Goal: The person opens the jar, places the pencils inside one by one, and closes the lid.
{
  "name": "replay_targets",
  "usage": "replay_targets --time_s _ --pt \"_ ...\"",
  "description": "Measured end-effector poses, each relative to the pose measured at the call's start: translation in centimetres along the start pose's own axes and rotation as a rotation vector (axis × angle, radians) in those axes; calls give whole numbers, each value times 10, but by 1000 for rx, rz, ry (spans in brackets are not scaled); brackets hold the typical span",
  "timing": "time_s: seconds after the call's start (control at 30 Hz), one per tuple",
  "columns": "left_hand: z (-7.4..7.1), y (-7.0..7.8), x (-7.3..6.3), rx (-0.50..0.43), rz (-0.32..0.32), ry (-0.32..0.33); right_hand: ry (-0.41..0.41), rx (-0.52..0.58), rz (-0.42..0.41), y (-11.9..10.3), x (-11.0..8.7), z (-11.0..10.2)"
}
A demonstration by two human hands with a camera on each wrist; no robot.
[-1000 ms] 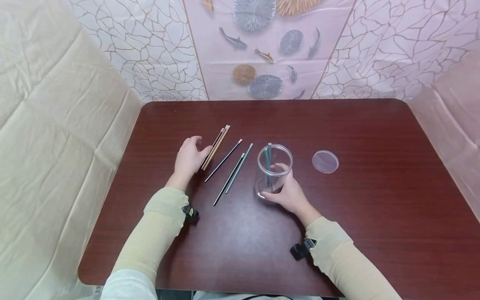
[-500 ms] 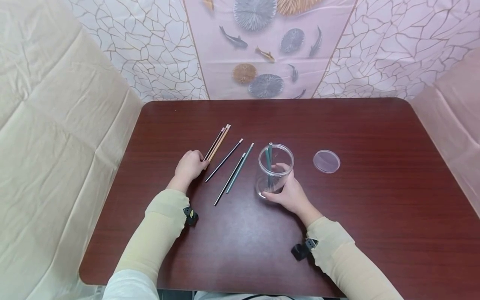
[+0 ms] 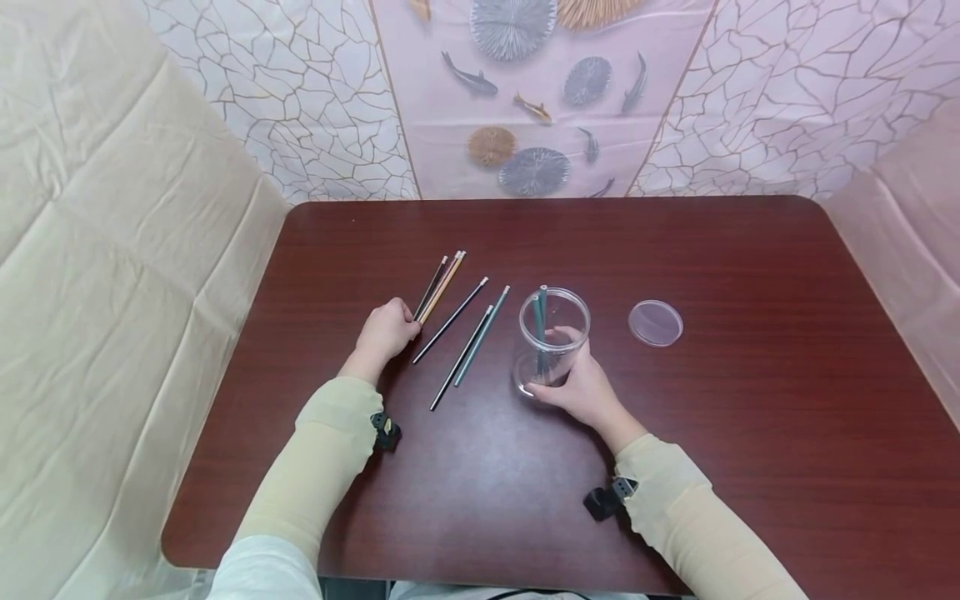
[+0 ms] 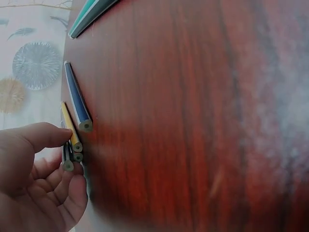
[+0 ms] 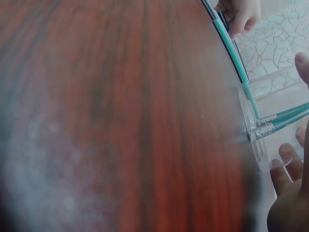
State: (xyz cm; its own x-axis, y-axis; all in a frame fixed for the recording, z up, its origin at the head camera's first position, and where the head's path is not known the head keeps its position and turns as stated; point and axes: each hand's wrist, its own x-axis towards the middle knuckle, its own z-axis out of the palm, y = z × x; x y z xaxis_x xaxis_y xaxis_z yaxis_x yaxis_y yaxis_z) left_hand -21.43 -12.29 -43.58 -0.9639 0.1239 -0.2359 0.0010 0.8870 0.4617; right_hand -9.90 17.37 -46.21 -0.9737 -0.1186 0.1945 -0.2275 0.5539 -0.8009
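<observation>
My left hand (image 3: 384, 332) pinches a small bunch of pencils near their lower ends, tilted up from the table. A yellow pencil (image 4: 71, 124) lies under the thumb, with two more pencil ends below it, one on a dark pencil (image 4: 66, 157). My right hand (image 3: 588, 390) grips a clear jar (image 3: 525, 360) standing upright, fingers and thumb around its lower side. Inside the jar lean two green pencils (image 3: 541, 312), eraser ends up. Between the hands lie a dark pencil (image 3: 450, 321), a black pencil (image 3: 461, 358) and a green pencil (image 3: 482, 335).
A round clear lid (image 3: 656, 323) lies on the table to the right of the jar. The brown table (image 3: 480, 500) ends at a patterned cloth wall (image 3: 525, 125) at the back, with cream cloth (image 3: 135, 292) along the left side.
My left hand has lowered from above the left bunch, closed its fingers on the pencils and shifted them slightly right. The right hand and jar have stayed in place.
</observation>
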Motion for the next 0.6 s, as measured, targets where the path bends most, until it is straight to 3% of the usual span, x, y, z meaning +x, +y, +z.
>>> replay_targets --time_s 0.6 --pt "-1 -1 -2 -30 42 27 3 -4 5 1 0 1"
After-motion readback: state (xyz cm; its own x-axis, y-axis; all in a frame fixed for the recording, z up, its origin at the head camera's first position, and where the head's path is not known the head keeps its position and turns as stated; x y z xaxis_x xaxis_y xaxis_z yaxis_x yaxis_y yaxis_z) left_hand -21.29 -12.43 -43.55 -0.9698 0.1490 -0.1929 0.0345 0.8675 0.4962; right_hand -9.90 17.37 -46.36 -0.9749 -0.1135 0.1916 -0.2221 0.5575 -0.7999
